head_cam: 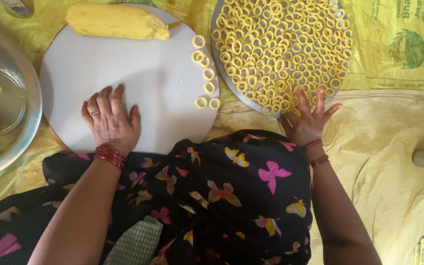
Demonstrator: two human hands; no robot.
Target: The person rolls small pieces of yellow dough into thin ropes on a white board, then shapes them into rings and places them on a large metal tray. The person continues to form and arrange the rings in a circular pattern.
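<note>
Steel bowl (6, 98) at far left holds scraps of yellow dough. Left hand (110, 121) lies flat, fingers released, on the near edge of the round white board (138, 78); the dough log (116, 21) sits at the board's far edge, long axis running left to right, nearer this hand. Six dough rings (205, 73) line the board's right rim. Right hand (306, 120), open and empty, touches the near edge of the ring-filled tray (280, 49).
</note>
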